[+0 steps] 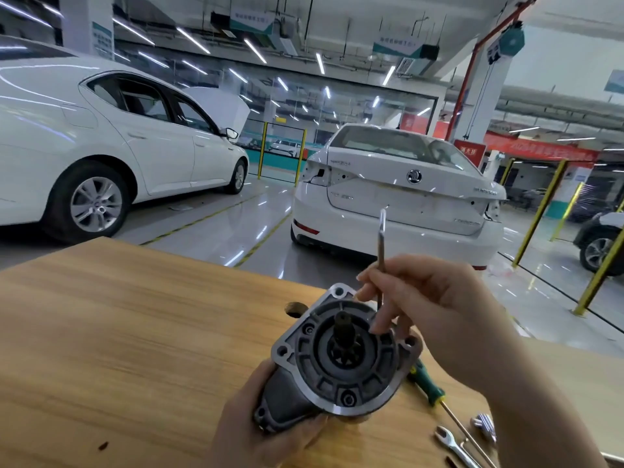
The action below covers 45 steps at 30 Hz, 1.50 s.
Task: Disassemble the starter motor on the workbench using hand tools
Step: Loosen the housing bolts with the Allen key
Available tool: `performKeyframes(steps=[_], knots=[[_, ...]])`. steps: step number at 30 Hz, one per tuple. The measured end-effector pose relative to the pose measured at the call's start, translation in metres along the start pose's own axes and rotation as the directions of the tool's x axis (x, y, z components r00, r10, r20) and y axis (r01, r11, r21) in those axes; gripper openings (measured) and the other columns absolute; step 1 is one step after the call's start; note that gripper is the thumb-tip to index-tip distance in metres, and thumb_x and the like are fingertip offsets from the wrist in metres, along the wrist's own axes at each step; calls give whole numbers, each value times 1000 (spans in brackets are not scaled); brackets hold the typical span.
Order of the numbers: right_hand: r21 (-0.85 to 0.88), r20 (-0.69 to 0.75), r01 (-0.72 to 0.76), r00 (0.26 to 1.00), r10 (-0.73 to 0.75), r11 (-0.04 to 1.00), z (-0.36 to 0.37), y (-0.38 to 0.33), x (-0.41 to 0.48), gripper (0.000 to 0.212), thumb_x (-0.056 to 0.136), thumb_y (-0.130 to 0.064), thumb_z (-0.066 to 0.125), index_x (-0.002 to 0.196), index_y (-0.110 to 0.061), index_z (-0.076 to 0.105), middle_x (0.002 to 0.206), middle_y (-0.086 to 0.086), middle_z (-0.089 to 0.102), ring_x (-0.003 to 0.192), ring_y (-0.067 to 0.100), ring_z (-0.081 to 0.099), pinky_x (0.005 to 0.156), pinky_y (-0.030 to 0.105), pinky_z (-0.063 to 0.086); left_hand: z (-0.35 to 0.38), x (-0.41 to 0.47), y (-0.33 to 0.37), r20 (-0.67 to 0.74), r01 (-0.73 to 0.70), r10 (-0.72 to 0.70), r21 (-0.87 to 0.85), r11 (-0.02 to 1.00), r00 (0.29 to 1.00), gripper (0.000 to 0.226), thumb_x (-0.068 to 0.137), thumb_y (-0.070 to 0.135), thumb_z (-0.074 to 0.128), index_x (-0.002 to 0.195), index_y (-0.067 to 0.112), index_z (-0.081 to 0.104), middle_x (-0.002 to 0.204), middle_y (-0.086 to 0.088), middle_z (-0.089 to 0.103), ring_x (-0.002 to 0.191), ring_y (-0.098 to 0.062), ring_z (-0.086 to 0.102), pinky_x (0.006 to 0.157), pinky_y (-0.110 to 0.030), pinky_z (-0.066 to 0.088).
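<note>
The starter motor (337, 363) is held up over the wooden workbench (135, 332), its grey drive-end housing facing me with the dark pinion gear and shaft in the middle. My left hand (260, 430) grips the motor body from below. My right hand (429, 298) pinches a thin metal L-shaped key (381, 251), which stands upright with its lower end at the housing's upper right rim. The key's tip is hidden behind my fingers.
A green-handled screwdriver (429, 386), an open-end wrench (452, 445) and some small metal parts (484, 425) lie on the bench at the lower right. A round hole (295, 308) is in the benchtop. Two white cars (395, 194) stand beyond the bench.
</note>
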State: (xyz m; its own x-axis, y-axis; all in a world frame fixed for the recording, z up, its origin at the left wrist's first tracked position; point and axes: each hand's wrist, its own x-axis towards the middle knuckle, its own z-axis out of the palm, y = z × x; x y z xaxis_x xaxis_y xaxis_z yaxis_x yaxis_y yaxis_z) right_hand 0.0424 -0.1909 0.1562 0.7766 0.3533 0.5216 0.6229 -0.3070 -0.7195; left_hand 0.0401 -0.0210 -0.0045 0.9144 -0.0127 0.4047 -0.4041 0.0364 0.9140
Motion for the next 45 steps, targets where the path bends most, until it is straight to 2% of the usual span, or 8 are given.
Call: performKeyframes(steps=[6, 11, 16, 21, 28, 35, 40, 45], knots=[[36, -82, 0, 997, 3, 999, 8, 6, 2, 22, 66, -37, 75, 68, -30, 54, 63, -1, 66, 46, 12, 63, 50, 31, 52, 8, 1, -4, -145, 57, -67, -77, 995, 987, 60, 45, -4, 87, 87, 29, 60, 76, 22, 72, 68, 7, 65, 58, -3, 46], [-98, -93, 8, 995, -17, 995, 8, 11, 2, 16, 73, -35, 74, 67, -38, 59, 50, -9, 60, 43, 4, 56, 45, 14, 41, 9, 3, 4, -201, 144, -194, -237, 961, 960, 62, 61, -32, 64, 82, 26, 57, 63, 25, 68, 57, 8, 63, 47, -5, 46], [-103, 30, 42, 999, -39, 994, 3, 8, 0, 18, 85, -23, 64, 72, -36, 62, 79, -11, 68, 60, 2, 65, 57, 14, 51, 14, 2, 8, -202, 94, -149, -260, 961, 968, 57, 51, -18, 80, 87, 22, 61, 73, 21, 72, 63, 6, 65, 53, -5, 47], [-32, 34, 1, 999, 0, 1000, 5, 5, -2, 16, 70, -32, 77, 64, -31, 62, 64, -15, 68, 57, 1, 65, 49, 12, 46, 14, 0, 14, -177, 59, -108, -262, 963, 978, 55, 46, -6, 83, 91, 20, 64, 85, 11, 74, 73, -1, 68, 59, -8, 51], [-63, -53, 24, 998, -27, 998, 2, 8, 2, 15, 71, -30, 76, 61, -34, 66, 63, -8, 66, 52, 3, 60, 50, 12, 48, 15, 2, 26, -147, 104, -158, -322, 941, 976, 46, 67, -29, 58, 92, 10, 62, 77, 3, 74, 63, -6, 68, 53, -9, 51], [-180, -33, 101, 994, -109, 978, 4, 4, 2, 23, 80, -22, 70, 85, -42, 60, 62, -22, 63, 58, -3, 63, 62, 12, 52, 16, 1, 27, -141, 86, -141, -344, 935, 980, 49, 47, -12, 67, 90, 11, 64, 78, -1, 74, 67, -14, 70, 58, -17, 55], [-143, 37, 66, 997, -61, 988, -2, 3, 1, 27, 84, -17, 65, 70, -37, 54, 66, -17, 66, 65, -5, 65, 64, 13, 53, 17, 3, 27, -189, 95, -167, -342, 935, 968, 45, 62, -25, 62, 86, 13, 63, 75, 5, 74, 64, -6, 69, 54, -10, 52], [-114, 53, 66, 997, -60, 991, 7, 6, 3, 21, 93, -18, 51, 86, -37, 55, 79, -15, 66, 71, -5, 65, 61, 9, 50, 18, 5, 27, -231, 96, -173, -310, 946, 957, 49, 67, -31, 56, 83, 15, 61, 66, 12, 72, 56, 3, 65, 49, -5, 47]])
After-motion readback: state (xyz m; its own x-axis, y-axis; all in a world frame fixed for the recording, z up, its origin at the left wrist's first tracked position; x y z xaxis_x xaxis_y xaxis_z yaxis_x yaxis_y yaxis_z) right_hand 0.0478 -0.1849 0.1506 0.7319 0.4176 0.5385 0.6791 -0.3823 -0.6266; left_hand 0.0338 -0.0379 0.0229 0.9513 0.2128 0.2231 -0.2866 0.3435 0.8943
